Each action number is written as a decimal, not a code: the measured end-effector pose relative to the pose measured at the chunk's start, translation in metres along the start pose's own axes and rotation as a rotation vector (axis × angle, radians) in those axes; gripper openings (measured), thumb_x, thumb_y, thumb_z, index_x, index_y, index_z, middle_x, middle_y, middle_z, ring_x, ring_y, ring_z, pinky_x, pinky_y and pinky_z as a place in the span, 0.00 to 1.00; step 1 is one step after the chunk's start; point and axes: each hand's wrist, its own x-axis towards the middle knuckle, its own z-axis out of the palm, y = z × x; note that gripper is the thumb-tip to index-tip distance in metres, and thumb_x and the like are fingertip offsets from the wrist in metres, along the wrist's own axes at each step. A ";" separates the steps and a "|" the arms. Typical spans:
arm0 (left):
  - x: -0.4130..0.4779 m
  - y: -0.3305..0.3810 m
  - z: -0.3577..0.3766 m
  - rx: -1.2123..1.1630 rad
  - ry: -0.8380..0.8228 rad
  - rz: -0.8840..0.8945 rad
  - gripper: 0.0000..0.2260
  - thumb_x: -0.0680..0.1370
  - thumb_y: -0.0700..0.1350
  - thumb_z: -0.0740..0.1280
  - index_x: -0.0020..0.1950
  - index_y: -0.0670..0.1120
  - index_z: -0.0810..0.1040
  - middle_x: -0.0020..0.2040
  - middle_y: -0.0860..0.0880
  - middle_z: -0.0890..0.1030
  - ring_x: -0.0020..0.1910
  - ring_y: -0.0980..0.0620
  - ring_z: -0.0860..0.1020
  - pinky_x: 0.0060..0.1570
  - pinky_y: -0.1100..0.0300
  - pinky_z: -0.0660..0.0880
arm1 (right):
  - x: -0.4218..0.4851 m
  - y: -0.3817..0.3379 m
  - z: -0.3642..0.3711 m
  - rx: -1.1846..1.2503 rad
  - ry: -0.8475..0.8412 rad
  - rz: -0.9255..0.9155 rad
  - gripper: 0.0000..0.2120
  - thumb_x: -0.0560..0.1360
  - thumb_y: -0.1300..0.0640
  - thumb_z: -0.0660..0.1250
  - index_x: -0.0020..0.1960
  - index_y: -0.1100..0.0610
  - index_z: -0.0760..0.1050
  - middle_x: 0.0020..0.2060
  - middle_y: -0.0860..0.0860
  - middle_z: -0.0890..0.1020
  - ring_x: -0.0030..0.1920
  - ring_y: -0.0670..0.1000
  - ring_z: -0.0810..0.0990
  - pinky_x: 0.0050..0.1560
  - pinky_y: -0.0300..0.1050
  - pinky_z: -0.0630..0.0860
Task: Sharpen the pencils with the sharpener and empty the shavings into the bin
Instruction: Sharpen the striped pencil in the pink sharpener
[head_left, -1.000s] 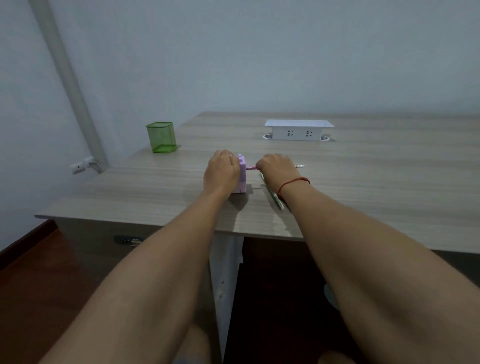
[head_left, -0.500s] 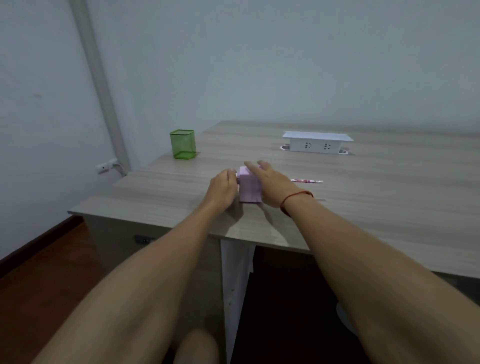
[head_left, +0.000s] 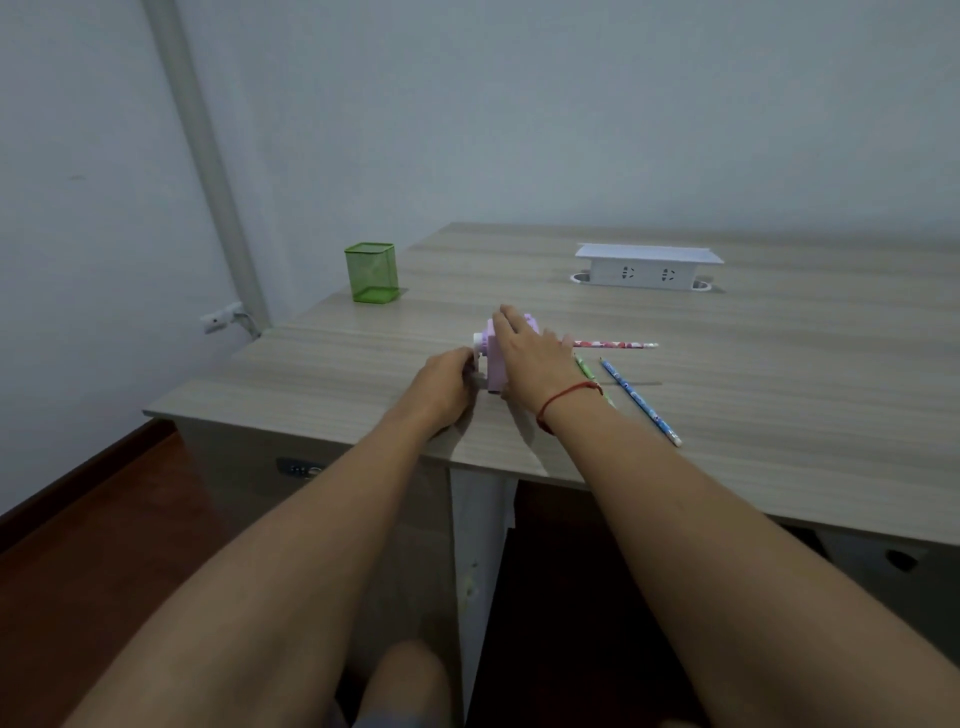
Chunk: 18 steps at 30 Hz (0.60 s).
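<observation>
The wood-grain bench (head_left: 779, 415) stands in a pale-walled corner. Your right hand (head_left: 530, 358) lies flat over the pink sharpener (head_left: 496, 366), fingers straight, hiding most of it. Your left hand (head_left: 441, 387) curls at its crank end; you cannot tell whether those fingers grip. The green pencil (head_left: 584, 367) runs under your right wrist.

one view only is given, taken by a wide-angle camera worn on the head. the scene is faced forward and down, along the two forearms (head_left: 353, 519), over the near left corner of the worktop (head_left: 753, 467) to the far wall (head_left: 519, 130). the worktop is seen from close by.
</observation>
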 end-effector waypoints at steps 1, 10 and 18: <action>-0.001 0.000 -0.001 0.023 0.007 0.011 0.10 0.75 0.36 0.59 0.49 0.42 0.80 0.49 0.40 0.83 0.49 0.42 0.79 0.49 0.52 0.76 | 0.000 -0.002 0.001 0.018 0.007 0.019 0.30 0.75 0.58 0.67 0.73 0.55 0.60 0.74 0.51 0.62 0.63 0.65 0.73 0.64 0.67 0.66; 0.008 -0.002 -0.009 0.263 -0.095 0.071 0.08 0.75 0.38 0.62 0.47 0.40 0.81 0.48 0.38 0.82 0.47 0.40 0.80 0.49 0.48 0.77 | 0.006 -0.006 0.017 0.069 0.085 0.072 0.22 0.77 0.56 0.63 0.70 0.55 0.63 0.69 0.54 0.67 0.63 0.64 0.73 0.65 0.72 0.62; 0.017 -0.008 -0.022 0.439 -0.175 0.225 0.05 0.77 0.44 0.64 0.49 0.45 0.78 0.49 0.45 0.80 0.45 0.48 0.77 0.45 0.55 0.72 | 0.004 -0.004 0.009 0.111 0.060 0.024 0.25 0.77 0.50 0.65 0.71 0.55 0.63 0.69 0.53 0.69 0.62 0.62 0.75 0.67 0.72 0.61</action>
